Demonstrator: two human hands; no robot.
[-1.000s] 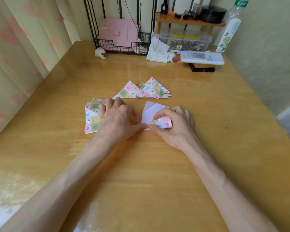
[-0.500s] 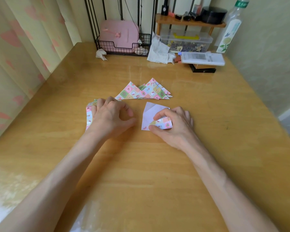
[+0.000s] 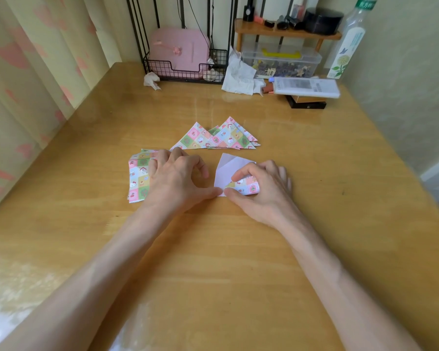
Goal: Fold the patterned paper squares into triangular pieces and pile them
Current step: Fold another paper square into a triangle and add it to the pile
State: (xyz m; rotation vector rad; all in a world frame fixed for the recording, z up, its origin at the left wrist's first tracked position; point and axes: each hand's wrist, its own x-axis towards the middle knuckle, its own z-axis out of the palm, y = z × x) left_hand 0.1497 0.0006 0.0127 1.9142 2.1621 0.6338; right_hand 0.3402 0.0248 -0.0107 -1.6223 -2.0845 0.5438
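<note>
One paper square [image 3: 226,171] lies white side up on the wooden table [image 3: 238,249], its near right corner curled over so the pattern shows. My right hand [image 3: 261,188] pinches that curled corner between thumb and forefinger. My left hand [image 3: 175,178] rests beside it, thumb tip touching the sheet's near left corner, fingers over a stack of unfolded patterned squares [image 3: 138,178]. Behind both hands lies a pile of folded patterned triangles [image 3: 218,138].
At the table's back stand a black wire rack [image 3: 183,69] holding a pink case, crumpled tissues [image 3: 238,77], a clear plastic box [image 3: 281,62], a white flat box [image 3: 306,86] on a dark one, and a bottle [image 3: 347,41]. A curtain hangs at the left.
My left hand drew back to the left half a second ago and has now returned, its thumb touching the sheet's near left corner. My right hand keeps hold of the curled corner.
</note>
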